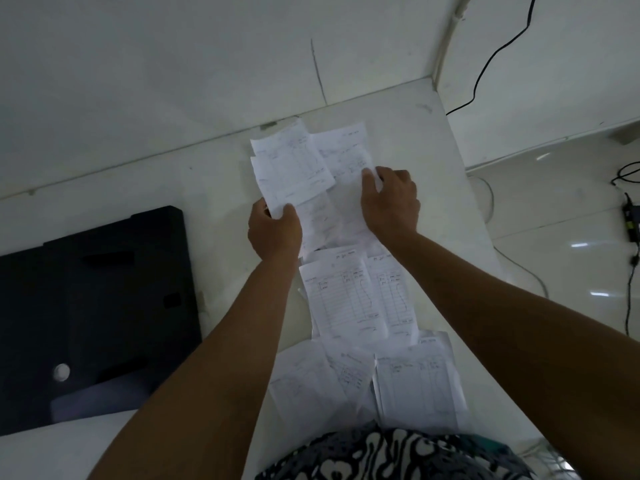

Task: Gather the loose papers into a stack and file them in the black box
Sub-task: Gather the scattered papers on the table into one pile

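Observation:
Several loose white printed papers lie in a strip down the middle of the white table (221,181). My left hand (273,230) pinches the near edge of a small bunch of papers (292,168) at the far end. My right hand (389,202) grips the edge of another sheet (346,174) beside that bunch. More sheets lie between my forearms (346,296) and close to my body (415,382). The black box (100,306) sits flat on the table to my left, apart from both hands.
The table meets a white wall at the back. Its right edge drops to a glossy tiled floor (571,237) with black cables (485,71) and a small device (632,223). My patterned clothing (381,455) shows at the bottom.

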{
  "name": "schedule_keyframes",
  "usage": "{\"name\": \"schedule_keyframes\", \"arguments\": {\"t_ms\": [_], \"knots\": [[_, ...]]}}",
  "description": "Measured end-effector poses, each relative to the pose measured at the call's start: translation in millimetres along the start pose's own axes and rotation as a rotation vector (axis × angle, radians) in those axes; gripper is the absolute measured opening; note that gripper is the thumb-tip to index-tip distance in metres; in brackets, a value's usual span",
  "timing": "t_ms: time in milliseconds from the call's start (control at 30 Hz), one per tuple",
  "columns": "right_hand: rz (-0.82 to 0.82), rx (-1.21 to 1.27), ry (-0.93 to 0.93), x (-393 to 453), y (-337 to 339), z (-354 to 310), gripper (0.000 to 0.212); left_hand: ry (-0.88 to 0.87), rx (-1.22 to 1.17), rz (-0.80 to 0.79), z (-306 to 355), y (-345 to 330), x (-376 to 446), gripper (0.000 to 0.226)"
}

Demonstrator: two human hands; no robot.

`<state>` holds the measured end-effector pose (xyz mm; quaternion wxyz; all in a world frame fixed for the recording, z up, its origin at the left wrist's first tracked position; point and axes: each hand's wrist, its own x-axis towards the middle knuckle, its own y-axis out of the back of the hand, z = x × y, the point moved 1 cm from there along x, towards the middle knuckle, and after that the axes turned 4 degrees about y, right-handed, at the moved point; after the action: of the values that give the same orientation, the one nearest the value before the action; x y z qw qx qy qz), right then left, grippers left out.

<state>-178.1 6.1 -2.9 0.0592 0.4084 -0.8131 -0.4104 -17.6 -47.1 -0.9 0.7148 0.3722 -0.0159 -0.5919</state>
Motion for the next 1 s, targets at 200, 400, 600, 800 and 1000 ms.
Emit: {"name": "schedule_keyframes", "arguments": {"t_ms": [200,400,600,800,1000], "knots": [[-0.043,-0.07,0.09,-4,-11,-10,0.057,-0.108,0.211,0.024,-3,3,2,0.035],[-0.069,-0.23,0.247,3,-18,-6,0.056,-0.29,0.254,-0.082,0,4,9,0.017],[-0.056,-0.416,0.533,-14,-21,13,0.079,-0.534,0.42,0.009,16,1,46,0.042],[-0.133,-0.47,0.645,-14,-31,24,0.069,-0.701,0.656,-0.153,51,-27,103,0.056],[-0.057,-0.357,0.591,-8,-37,20,0.072,-0.946,0.439,-0.161,35,-28,91,0.018]]}}
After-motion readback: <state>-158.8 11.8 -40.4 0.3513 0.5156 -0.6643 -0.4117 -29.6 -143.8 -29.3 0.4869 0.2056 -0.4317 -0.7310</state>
